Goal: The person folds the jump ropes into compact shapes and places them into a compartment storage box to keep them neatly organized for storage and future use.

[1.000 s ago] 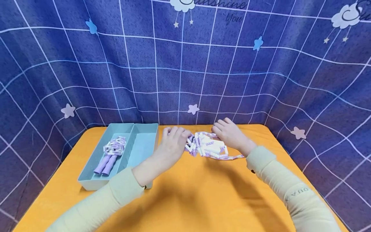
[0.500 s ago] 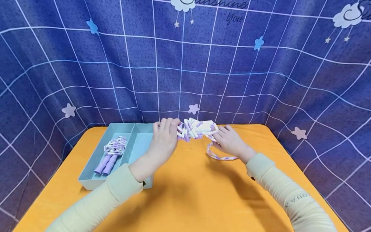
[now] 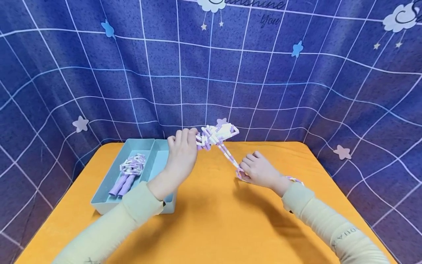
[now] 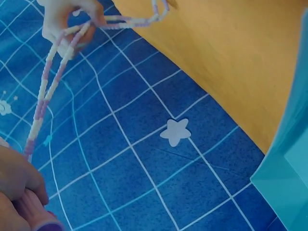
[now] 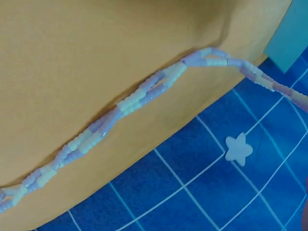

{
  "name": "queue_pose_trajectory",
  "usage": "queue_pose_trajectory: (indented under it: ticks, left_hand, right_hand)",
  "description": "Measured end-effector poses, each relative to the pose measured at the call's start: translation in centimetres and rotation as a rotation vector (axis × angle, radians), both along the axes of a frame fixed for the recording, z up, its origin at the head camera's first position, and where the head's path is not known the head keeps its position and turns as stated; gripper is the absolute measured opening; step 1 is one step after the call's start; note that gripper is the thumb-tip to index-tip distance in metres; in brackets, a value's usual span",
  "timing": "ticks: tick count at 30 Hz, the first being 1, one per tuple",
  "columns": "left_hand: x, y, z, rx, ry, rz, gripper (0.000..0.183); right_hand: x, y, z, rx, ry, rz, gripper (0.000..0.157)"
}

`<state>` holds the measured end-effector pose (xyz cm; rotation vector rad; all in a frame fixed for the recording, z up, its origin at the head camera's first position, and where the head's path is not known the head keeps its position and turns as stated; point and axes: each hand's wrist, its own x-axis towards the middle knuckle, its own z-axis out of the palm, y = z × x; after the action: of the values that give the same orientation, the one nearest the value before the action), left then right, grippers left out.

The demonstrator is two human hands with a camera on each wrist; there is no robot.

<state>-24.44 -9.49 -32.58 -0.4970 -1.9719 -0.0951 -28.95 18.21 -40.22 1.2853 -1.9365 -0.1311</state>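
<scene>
In the head view my left hand point(image 3: 181, 156) grips a purple-and-white beaded jump rope point(image 3: 227, 154) by its handle end, raised above the table. A purple handle point(image 4: 41, 219) pokes out of that hand in the left wrist view. Bunched strands and a plain white patch, whose kind I cannot tell, stick out beyond the left fingers. Lower and to the right, my right hand point(image 3: 258, 170) pinches doubled strands that stretch from the bundle. The loose rope point(image 5: 101, 127) trails past the right wrist over the table. A second jump rope point(image 3: 132, 167) with purple handles lies coiled in the tray's left compartment.
The pale blue two-compartment tray point(image 3: 102, 205) stands at the left of the orange-covered table point(image 3: 211, 220), beside the left forearm. A blue grid-patterned curtain point(image 3: 211, 80) with stars hangs around the table's back and sides.
My left hand has moved left and slightly up with the bundle. My right hand has gone down and away from it, drawing strands out straight; the loose tail now reaches behind the right wrist.
</scene>
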Motion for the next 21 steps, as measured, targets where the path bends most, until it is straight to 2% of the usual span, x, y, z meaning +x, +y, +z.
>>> queue_pose_trajectory:
  ticks: [6,12,15,17,21]
  left_hand:
    - [-0.6,-0.4,-0.3,-0.008,0.037,0.104,0.024]
    - [-1.0,-0.7,-0.6,-0.016,-0.010,0.205,0.026]
    - [-1.2,-0.9,-0.8,-0.017,-0.034,0.238,0.027]
    - [-1.3,-1.0,-1.1,-0.029,-0.065,0.259,0.029]
    - [-1.3,-1.3,-1.6,-0.060,-0.171,0.296,0.031]
  right_hand:
    - [1.4,-0.5,0.3,0.103,0.047,0.002,0.018]
    - [2.8,-1.2,1.2,0.179,0.067,0.001,0.023]
    - [3.3,-1.6,1.7,0.165,0.074,0.023,0.013]
    - [3.5,-1.8,2.2,0.143,0.096,0.055,0.011]
    - [4.0,-2.2,3.5,0.110,0.149,0.132,0.021]
